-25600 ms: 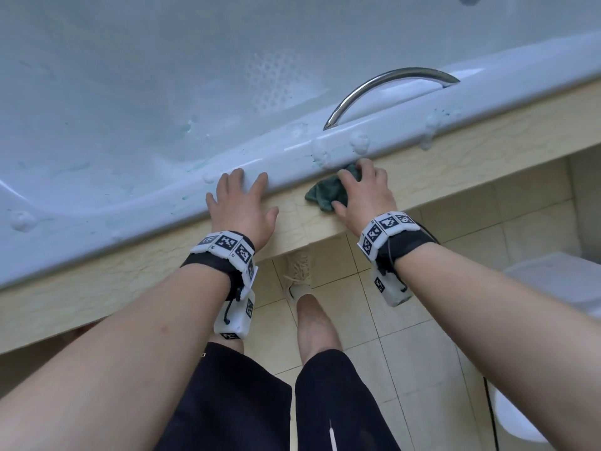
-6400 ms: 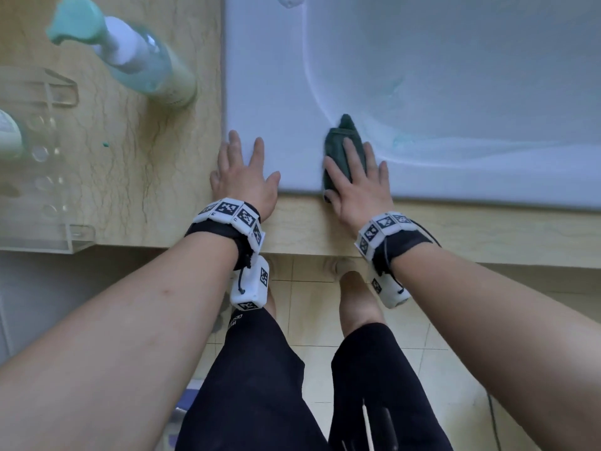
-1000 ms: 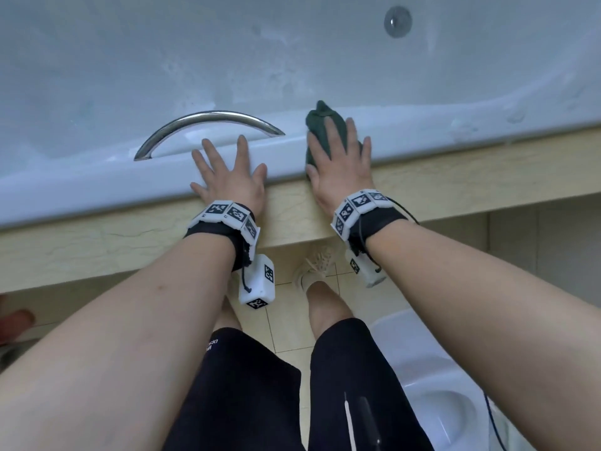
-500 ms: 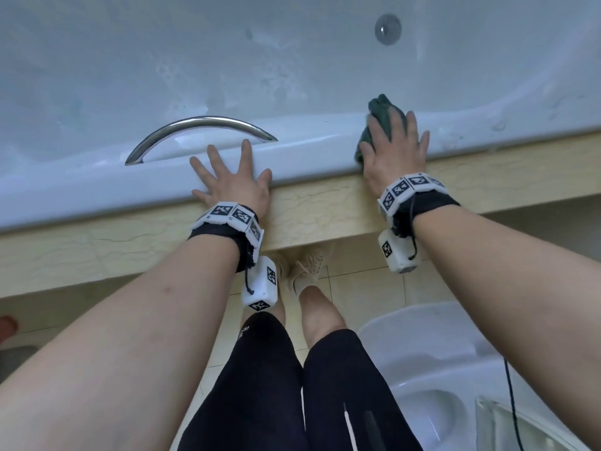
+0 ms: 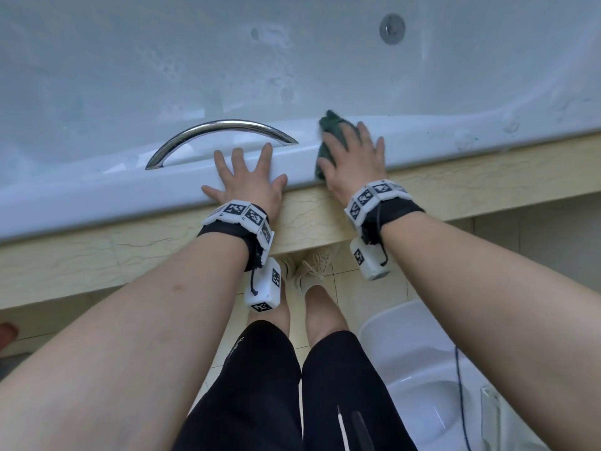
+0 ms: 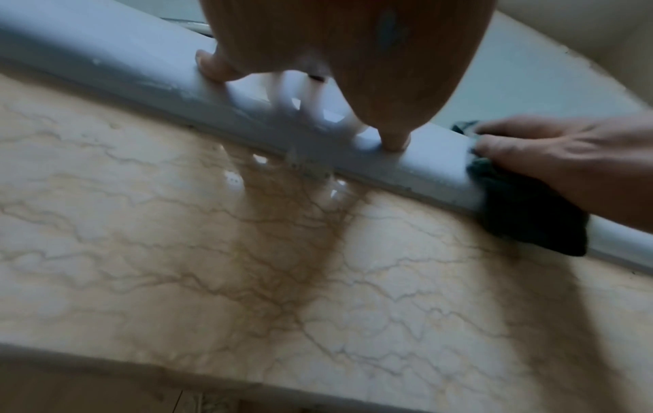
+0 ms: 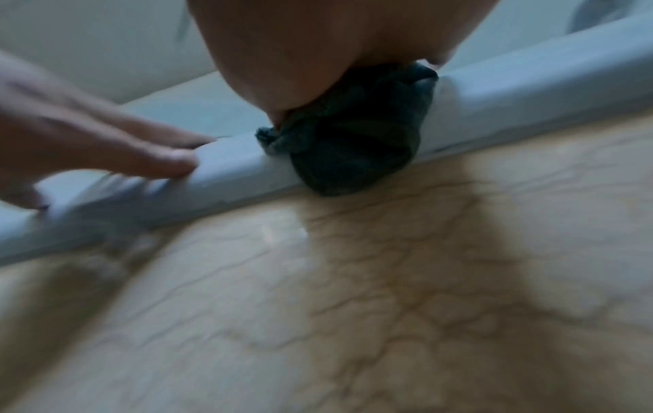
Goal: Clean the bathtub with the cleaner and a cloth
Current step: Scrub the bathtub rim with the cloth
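Two bare hands are resting on the rounded white rim of the bathtub. The right hand is pressing a crumpled dark green cloth onto the rim with straight fingers; the cloth is draping over the rim's outer edge. The left hand is lying flat, fingers spread, holding nothing, just beside the curved chrome grab handle. Below, a beige veined marble ledge is running along the tub.

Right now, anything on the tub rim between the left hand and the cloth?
Nothing: only bare white rim separates the left hand from the green cloth under the right hand. The head view shows it; both wrist views agree.
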The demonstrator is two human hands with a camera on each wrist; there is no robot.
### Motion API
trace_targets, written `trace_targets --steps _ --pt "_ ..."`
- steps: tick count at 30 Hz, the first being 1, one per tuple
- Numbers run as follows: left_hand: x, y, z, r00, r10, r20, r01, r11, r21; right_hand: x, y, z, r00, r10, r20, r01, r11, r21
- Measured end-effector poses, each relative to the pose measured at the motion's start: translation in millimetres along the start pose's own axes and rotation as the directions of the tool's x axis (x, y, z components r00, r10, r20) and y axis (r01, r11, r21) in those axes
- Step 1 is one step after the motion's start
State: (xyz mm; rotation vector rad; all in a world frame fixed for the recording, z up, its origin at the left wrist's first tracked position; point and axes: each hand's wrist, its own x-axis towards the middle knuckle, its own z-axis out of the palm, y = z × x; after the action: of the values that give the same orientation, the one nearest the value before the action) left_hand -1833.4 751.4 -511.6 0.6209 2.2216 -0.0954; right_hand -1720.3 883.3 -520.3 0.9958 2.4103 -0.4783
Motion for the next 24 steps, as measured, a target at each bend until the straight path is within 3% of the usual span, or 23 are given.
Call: trace_targets --steps 3,6,12,16,24 --pt "1 -3 -1 1.0 0.016 0.008 -0.016 1.0 0.01 4 22 -6 0.988 0.149 -0.033 -0.148 0.988 0.033" --pt "2 -6 0 1.0 0.023 0.013 -0.023 0.999 0.024 5 15 -4 0.979 0.197 -0.044 -0.196 0.98 0.029" --pt "3 -10 -1 0.999 0.045 0.013 -0.046 0.998 0.034 6 -44 8 0.999 0.048 -0.009 -0.048 0.999 0.022" --pt "3 -16 -3 0.998 0.064 0.01 -0.064 0.998 0.022 12 -43 6 1.0 0.0 -0.01 0.001 1.0 0.015" --pt "2 -22 -5 0.997 0.083 0.004 -0.083 0.996 0.035 9 4 -4 0.989 0.135 -0.059 -0.138 0.99 -0.038"
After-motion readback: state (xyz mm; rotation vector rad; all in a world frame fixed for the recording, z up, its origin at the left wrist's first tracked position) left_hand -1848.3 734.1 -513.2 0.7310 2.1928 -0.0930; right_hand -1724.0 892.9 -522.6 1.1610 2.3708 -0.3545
